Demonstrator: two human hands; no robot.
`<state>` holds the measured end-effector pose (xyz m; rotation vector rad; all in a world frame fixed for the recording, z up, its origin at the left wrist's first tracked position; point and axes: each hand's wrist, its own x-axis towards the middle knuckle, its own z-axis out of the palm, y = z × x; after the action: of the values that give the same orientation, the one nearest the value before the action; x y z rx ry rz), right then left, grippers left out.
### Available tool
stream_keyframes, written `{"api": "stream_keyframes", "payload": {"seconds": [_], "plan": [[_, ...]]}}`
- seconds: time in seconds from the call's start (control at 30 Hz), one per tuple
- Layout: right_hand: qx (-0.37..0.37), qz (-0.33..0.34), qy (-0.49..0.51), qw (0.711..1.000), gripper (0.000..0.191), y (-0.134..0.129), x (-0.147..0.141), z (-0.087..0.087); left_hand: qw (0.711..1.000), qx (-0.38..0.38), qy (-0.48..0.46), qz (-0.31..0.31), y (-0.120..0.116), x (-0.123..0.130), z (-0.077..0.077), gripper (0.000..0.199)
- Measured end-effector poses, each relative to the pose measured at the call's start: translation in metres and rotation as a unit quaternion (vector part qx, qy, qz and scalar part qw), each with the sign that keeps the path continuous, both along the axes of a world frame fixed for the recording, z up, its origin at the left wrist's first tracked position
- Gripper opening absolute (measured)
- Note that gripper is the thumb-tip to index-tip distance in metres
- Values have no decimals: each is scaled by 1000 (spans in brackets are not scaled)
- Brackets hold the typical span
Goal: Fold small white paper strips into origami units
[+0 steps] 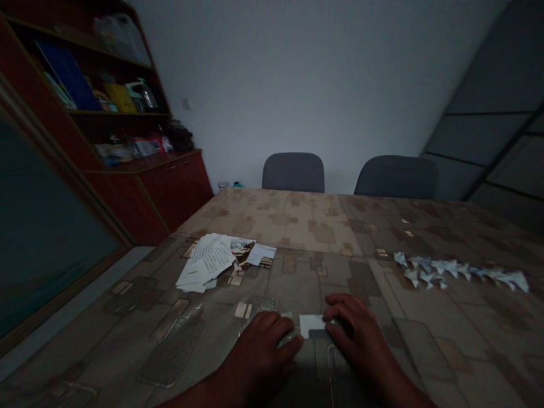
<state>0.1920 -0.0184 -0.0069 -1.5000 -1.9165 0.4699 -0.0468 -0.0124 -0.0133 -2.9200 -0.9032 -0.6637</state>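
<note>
From where I stand in the room, the person is at the near side of a table covered in patterned brown oilcloth (297,226), both forearms rising from the bottom of the frame and angling inward. A small white paper slip (312,326) lies at bottom centre, directly between the two hands, its longer side running roughly left to right across the table. The right hand (357,328) is the nearer of the two: it is half open and arched, and its fingers (338,317) come down at the slip's right end, apparently touching it. The left hand (266,340) is cupped with the knuckles up, its fingertips reaching toward the slip's left end, with a pale edge showing beneath them. The room is too dim to tell whether either hand has a real grip on the paper. Up and left of the hands sits a loose pile of printed papers (206,262); to the right runs a row of small folded paper pieces (459,272). Two grey chairs (293,173) stand beyond the table, and a reddish wooden cabinet (178,187) fills the upper left.
</note>
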Motion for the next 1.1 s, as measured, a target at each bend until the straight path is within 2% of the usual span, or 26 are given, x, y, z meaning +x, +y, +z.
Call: {"api": "stream_keyframes", "payload": {"seconds": [0.2,0.3,0.37,0.43,0.5,0.57,0.6,0.63,0.77,0.9,1.0,1.1], "plan": [[3,-20,9,1000,6,1,2,3,1000,-19,1,-3,1,1,1,37],[7,0,35,999,10,0,2,11,994,-101,-28,-4,2,-1,10,33],[29,15,59,998,11,-1,2,19,975,-200,-92,-4,5,-2,19,32],[60,24,68,996,11,-3,4,25,930,-315,-189,28,11,0,28,30],[87,32,69,993,13,-5,6,30,858,-421,-282,87,18,5,35,33],[100,46,58,992,16,-6,9,33,779,-521,-339,83,24,12,41,41],[104,54,50,992,18,-7,11,35,748,-557,-354,73,26,15,43,46],[107,63,41,991,19,-7,12,36,731,-578,-358,60,28,19,44,50],[138,83,18,987,16,-6,15,38,753,-581,-308,6,30,31,45,49],[152,108,-7,982,15,-5,16,41,742,-595,-307,19,27,37,38,44],[171,129,-23,977,21,-5,14,43,739,-598,-307,29,25,40,36,38],[199,145,-27,969,26,-5,13,43,725,-614,-311,32,24,43,36,35]]}}
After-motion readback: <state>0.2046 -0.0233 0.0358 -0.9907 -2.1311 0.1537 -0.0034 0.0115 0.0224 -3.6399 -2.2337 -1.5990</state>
